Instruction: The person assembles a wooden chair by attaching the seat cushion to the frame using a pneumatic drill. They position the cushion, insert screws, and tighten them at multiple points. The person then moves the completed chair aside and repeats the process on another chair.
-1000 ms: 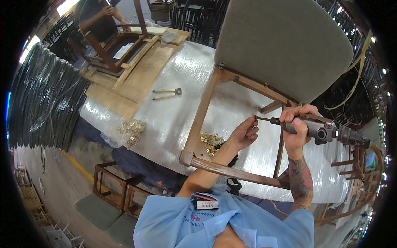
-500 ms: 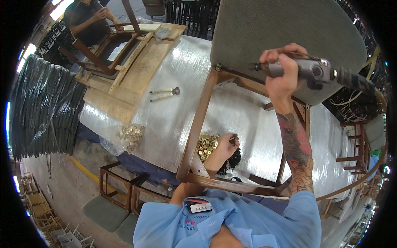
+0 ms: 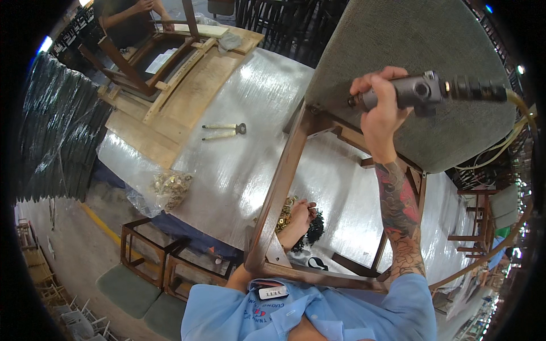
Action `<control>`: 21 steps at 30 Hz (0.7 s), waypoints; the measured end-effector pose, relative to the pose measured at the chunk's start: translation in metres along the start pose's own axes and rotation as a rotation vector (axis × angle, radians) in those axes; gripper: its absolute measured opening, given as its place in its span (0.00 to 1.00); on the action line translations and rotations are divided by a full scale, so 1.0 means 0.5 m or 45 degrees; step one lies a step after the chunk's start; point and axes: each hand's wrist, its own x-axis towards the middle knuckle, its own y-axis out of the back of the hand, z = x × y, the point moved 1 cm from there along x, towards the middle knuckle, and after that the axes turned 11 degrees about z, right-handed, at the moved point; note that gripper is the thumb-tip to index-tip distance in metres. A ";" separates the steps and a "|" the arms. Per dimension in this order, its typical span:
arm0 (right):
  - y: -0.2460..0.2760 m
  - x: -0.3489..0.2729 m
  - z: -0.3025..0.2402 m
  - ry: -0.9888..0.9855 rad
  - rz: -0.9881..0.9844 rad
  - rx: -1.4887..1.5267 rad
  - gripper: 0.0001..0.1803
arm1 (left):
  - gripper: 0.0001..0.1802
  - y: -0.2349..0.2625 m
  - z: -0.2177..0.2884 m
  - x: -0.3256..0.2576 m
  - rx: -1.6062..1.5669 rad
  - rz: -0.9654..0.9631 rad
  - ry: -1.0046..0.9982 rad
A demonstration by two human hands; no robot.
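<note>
My right hand (image 3: 382,105) grips a grey air screwdriver (image 3: 418,94) with its hose running off to the right. The tool is held nearly level, its tip pointing left in front of a chair's grey-green upholstered panel (image 3: 443,45). My left hand (image 3: 297,220) reaches through the chair's brown wooden frame (image 3: 278,196). Its fingers are pinched together; what lies in them is too small to make out. Beside that hand are a heap of brass-coloured metal pieces (image 3: 285,213) and a pile of small black screws (image 3: 314,232), both on the film-covered table (image 3: 227,176).
Pincers (image 3: 224,131) with pale handles lie left of the frame. A plastic bag of metal pieces (image 3: 170,190) rests near the table's edge. Another person's hand (image 3: 145,5) shows beyond an upturned chair (image 3: 142,68). Stools (image 3: 151,244) stand below; a yellowish air hose (image 3: 520,108) curves at right.
The view has shifted slightly, and the chair appears tilted a little differently. The air screwdriver has come closer to level and nearer the frame's corner. My left hand stays by the heaps.
</note>
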 end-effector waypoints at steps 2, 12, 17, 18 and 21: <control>-0.009 0.009 0.005 0.009 0.056 -0.023 0.09 | 0.15 -0.019 0.018 -0.025 0.248 -0.011 -0.093; -0.046 0.006 0.006 0.093 0.261 -0.110 0.11 | 0.12 -0.034 0.015 -0.006 0.448 -0.225 -0.393; -0.034 -0.026 0.002 -0.021 0.519 -0.034 0.16 | 0.13 -0.019 0.033 -0.009 0.376 -0.242 -0.388; -0.027 -0.033 0.003 0.030 0.410 0.060 0.16 | 0.13 -0.015 0.037 -0.006 0.352 -0.250 -0.386; 0.018 -0.061 0.016 0.197 0.102 0.117 0.19 | 0.11 -0.001 0.047 0.003 0.323 -0.214 -0.368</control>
